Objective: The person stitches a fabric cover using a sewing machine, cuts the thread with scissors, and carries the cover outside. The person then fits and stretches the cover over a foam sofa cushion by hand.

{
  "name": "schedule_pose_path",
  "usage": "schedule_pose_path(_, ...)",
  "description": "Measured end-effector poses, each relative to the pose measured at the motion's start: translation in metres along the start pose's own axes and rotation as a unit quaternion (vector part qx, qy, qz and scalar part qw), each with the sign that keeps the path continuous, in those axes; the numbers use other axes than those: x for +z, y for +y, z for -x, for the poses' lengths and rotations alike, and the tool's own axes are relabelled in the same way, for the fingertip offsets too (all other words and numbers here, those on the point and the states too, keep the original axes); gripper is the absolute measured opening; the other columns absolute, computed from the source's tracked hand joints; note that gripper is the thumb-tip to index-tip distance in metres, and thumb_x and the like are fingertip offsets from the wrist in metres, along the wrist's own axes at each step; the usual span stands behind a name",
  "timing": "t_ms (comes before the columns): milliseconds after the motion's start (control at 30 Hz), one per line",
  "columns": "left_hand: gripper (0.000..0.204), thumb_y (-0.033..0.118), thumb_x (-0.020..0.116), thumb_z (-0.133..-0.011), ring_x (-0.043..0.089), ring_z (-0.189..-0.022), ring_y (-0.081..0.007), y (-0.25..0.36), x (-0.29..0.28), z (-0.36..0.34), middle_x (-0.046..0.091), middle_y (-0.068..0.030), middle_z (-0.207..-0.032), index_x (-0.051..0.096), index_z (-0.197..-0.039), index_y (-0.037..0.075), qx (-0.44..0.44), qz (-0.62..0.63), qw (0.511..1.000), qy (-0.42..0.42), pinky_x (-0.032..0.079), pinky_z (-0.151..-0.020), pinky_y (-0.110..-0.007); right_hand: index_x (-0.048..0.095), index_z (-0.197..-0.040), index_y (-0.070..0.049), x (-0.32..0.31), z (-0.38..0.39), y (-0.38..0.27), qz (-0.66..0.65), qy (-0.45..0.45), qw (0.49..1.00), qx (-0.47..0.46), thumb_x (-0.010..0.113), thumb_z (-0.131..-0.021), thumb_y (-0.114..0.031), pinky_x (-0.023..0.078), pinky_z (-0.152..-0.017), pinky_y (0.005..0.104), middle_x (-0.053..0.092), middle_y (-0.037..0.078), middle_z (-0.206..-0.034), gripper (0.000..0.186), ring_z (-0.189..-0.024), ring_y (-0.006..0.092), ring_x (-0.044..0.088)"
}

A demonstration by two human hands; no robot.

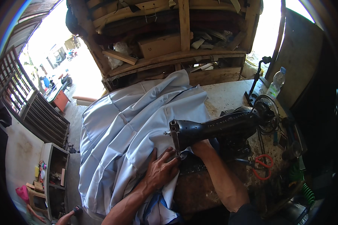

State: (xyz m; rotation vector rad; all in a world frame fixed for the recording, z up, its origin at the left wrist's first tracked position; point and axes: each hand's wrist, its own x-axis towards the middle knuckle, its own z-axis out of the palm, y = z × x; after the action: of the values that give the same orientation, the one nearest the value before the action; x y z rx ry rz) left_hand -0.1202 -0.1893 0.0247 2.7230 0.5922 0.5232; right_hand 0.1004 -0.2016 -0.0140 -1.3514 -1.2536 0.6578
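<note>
A black sewing machine stands on a worn table, with a large light grey cloth spread in folds over its left side and under the needle. My left hand lies on the cloth just left of the presser foot, its fingers apart and fingertips near the needle. My right hand reaches under the machine's arm beside the needle, its fingers hidden. A blue edge of the cloth shows near my left forearm. Red-handled scissors lie to the right of my right forearm.
A plastic bottle stands behind the machine. A wooden shelf rises behind the table. A green coiled hose hangs at right. A low cabinet stands left, near another person's arm and sandalled foot. Motorbikes show outside.
</note>
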Motion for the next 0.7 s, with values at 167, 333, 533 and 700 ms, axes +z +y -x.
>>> schedule_pose_path(167, 0.038, 0.018, 0.070, -0.085, 0.046, -0.142, -0.0297, -0.008, -0.001, 0.004, 0.058, -0.0143, -0.139, 0.066, -0.122, 0.014, -0.009, -0.010, 1.000, -0.012, 0.027, -0.114, -0.069, 0.050, -0.145, -0.002, -0.004, -0.003, -0.040, 0.117, -0.059, 0.991, 0.040, 0.055, -0.104, -0.021, 0.044, -0.108, 0.0389, 0.059, 0.016, -0.136, 0.045, -0.126, 0.0291, 0.057)
schedule_pose_path(333, 0.036, 0.019, 0.069, -0.087, 0.049, -0.139, -0.0324, -0.005, 0.000, 0.003, 0.057, -0.0153, -0.139, 0.066, -0.122, 0.014, -0.003, -0.007, 1.000, 0.010, 0.027, -0.113, -0.070, 0.055, -0.139, 0.002, -0.012, 0.019, -0.015, 0.422, 0.124, 0.868, -0.232, 0.052, -0.105, -0.025, 0.048, -0.103, 0.0366, 0.063, 0.018, -0.130, 0.044, -0.119, 0.0285, 0.061)
schedule_pose_path(533, 0.038, 0.015, 0.065, -0.088, 0.057, -0.128, -0.0384, -0.037, -0.021, 0.054, 0.058, -0.0207, -0.136, 0.065, -0.126, 0.012, -0.088, -0.054, 0.993, 0.054, 0.038, -0.108, -0.066, 0.075, -0.105, -0.002, -0.050, 0.112, -0.102, -0.014, -0.014, 0.990, 0.138, 0.061, -0.103, -0.037, 0.053, -0.080, 0.0305, 0.076, 0.011, -0.097, 0.038, -0.091, 0.0126, 0.070)
schedule_pose_path(700, 0.038, 0.017, 0.060, -0.088, 0.066, -0.102, -0.0465, -0.054, -0.063, 0.085, 0.059, -0.0226, -0.128, 0.063, -0.125, 0.010, -0.187, -0.057, 0.978, 0.069, 0.057, -0.085, -0.054, 0.072, -0.116, -0.005, -0.125, 0.195, -0.129, 0.297, 0.144, 0.935, 0.128, 0.072, -0.094, -0.018, 0.053, -0.090, 0.0381, 0.072, 0.016, -0.109, 0.026, -0.102, 0.0307, 0.070)
